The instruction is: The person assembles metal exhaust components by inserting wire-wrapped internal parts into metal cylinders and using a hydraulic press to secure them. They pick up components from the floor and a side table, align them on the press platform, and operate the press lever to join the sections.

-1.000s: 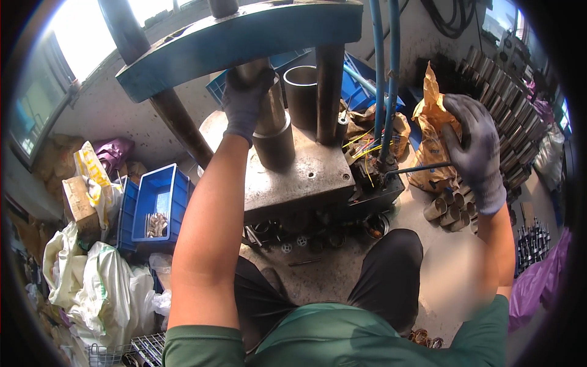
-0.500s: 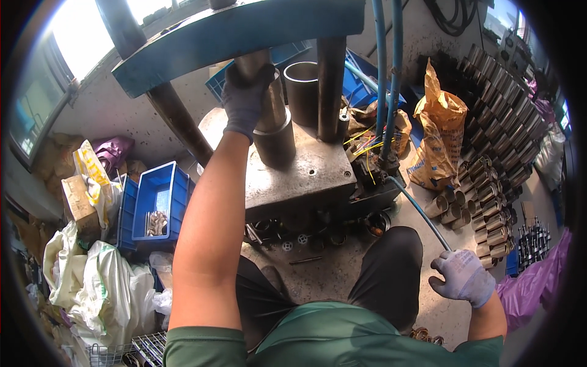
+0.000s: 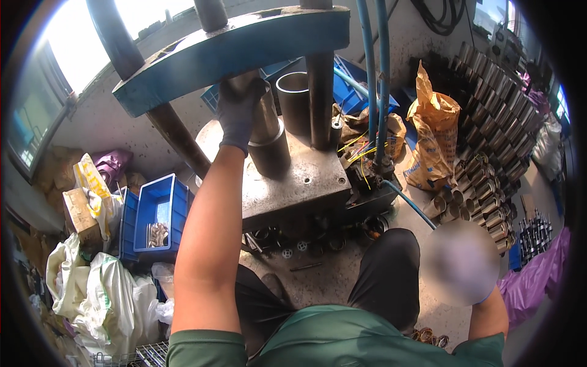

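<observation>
My left hand point(image 3: 237, 119), in a dark grey glove, reaches up under the blue crossbeam point(image 3: 244, 55) of a press. Its fingers are wrapped around a metal cylinder point(image 3: 244, 79) just below that beam. Beside the hand, a narrower steel tube point(image 3: 265, 116) stands upright in a wider dark sleeve point(image 3: 271, 156) on the press plate point(image 3: 275, 189). My right hand point(image 3: 461, 263) is a blurred patch at the lower right, near the end of a thin blue lever point(image 3: 413, 203). Its fingers cannot be made out.
Another dark sleeve point(image 3: 293, 101) stands behind, next to a press column point(image 3: 320, 101). Blue bins point(image 3: 160, 211) and white sacks point(image 3: 92, 293) are at the left. To the right are a brown paper sack point(image 3: 433, 131), stacked metal tubes point(image 3: 498, 110) and blue hoses point(image 3: 382, 79).
The view has shifted, so the press and my left hand sit lower in the picture. My left hand keeps its grip. My right hand, earlier sharp with curled fingers at the lever's end, is now blurred.
</observation>
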A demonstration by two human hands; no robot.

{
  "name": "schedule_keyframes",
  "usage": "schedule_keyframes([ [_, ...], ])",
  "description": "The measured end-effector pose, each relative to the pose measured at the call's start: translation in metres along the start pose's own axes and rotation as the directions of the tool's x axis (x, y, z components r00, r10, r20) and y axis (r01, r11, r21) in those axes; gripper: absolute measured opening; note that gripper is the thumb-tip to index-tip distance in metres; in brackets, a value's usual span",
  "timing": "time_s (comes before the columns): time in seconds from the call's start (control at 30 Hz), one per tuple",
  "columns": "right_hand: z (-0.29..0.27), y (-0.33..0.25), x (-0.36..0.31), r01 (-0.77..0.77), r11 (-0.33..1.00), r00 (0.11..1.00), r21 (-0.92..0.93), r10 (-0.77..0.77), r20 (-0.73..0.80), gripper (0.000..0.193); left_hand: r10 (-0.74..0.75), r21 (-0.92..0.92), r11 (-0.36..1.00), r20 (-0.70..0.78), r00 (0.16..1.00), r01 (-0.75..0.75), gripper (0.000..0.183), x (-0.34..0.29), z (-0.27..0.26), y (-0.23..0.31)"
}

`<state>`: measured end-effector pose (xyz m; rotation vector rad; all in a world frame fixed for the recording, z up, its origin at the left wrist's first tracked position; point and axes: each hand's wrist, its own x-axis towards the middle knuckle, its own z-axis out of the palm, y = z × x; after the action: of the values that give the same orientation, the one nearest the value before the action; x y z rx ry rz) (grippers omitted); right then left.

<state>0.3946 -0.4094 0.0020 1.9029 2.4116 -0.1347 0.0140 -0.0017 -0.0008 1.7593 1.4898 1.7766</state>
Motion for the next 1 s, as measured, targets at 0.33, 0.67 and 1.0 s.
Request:
schedule_keyframes([
  [0.33,0.049,0.043,-0.035,0.241,0.94,0.956,0.242,-0.188,-0.225,0.06,0.057,0.0,0.998,-0.002,0.998,-0.057,0.084,0.0,0.001,0.003],
  [0.67,0.042,0.045,-0.032,0.163,0.85,0.986,0.501,-0.117,-0.123,0.057,0.078,0.007,0.997,-0.035,0.996,-0.077,0.081,0.001,0.004,-0.007],
  [1.0,0.034,0.045,-0.028,0.134,0.87,0.991,0.475,-0.111,-0.075,0.055,0.104,-0.024,0.994,-0.043,0.994,-0.105,0.078,0.001,0.004,-0.01],
])
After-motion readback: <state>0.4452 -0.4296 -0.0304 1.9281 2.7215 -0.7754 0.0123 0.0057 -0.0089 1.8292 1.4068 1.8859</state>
